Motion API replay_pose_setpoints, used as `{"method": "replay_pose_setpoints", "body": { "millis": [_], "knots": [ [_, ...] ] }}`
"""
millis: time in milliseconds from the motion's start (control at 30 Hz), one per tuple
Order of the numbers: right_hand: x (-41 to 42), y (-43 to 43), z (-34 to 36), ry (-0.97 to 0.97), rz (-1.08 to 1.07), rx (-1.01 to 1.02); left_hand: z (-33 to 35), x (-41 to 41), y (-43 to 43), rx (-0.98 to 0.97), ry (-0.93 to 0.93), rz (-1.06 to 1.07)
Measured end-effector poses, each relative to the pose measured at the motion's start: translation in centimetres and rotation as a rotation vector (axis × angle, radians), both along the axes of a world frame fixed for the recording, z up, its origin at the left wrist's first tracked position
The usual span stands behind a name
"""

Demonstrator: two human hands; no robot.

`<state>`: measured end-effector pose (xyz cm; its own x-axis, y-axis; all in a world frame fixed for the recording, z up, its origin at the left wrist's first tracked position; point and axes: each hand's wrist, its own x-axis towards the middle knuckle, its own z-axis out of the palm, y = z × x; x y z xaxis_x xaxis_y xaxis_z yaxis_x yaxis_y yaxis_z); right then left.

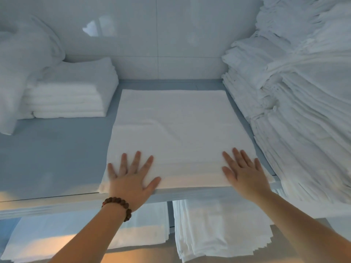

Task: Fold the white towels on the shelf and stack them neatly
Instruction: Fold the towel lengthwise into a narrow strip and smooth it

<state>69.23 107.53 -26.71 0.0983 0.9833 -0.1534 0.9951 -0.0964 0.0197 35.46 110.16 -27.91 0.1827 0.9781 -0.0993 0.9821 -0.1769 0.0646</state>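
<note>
A white towel lies spread flat on the pale shelf, its near edge at the shelf's front lip. My left hand, with a brown bead bracelet at the wrist, presses flat on the towel's near left corner, fingers spread. My right hand presses flat on the near right corner, fingers straight. A stack of folded white towels sits at the back left of the shelf.
A tall, leaning pile of white linens fills the right side, touching the towel's right edge. A bunched white bundle sits far left. Below the shelf lie more folded white cloths. A glossy white wall closes the back.
</note>
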Motion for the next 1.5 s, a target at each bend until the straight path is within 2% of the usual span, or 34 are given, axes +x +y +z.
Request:
{"method": "replay_pose_setpoints", "body": {
  "millis": [267,433,600,700,767,967,1233,1500],
  "knots": [
    [2.8,-3.6,-0.8,-0.102,0.233,0.015,-0.7,-3.1,-1.5,0.096,0.059,-0.158],
    [3.2,-4.6,-1.4,-0.108,0.249,0.135,-0.5,-3.9,-2.8,0.073,0.088,-0.192],
    [3.3,-7.0,0.4,-0.028,0.261,0.047,1.6,-5.0,-4.7,-0.022,0.172,-0.2],
    [3.0,-8.9,2.0,0.008,0.269,-0.011,3.2,-6.5,-5.7,-0.108,0.083,-0.222],
    [2.6,-10.6,3.3,0.119,0.254,-0.006,4.4,-7.8,-6.9,-0.136,0.024,-0.231],
    [0.7,-16.6,7.2,0.389,0.106,0.176,8.6,-10.7,-11.6,-0.108,-0.151,-0.188],
    [-0.4,-19.5,14.7,0.397,0.089,0.395,17.1,-13.4,-13.5,0.061,-0.333,-0.187],
    [-1.2,-17.6,20.8,0.343,0.134,0.615,22.6,-14.7,-11.0,0.271,-0.502,-0.167]
  ]
}}
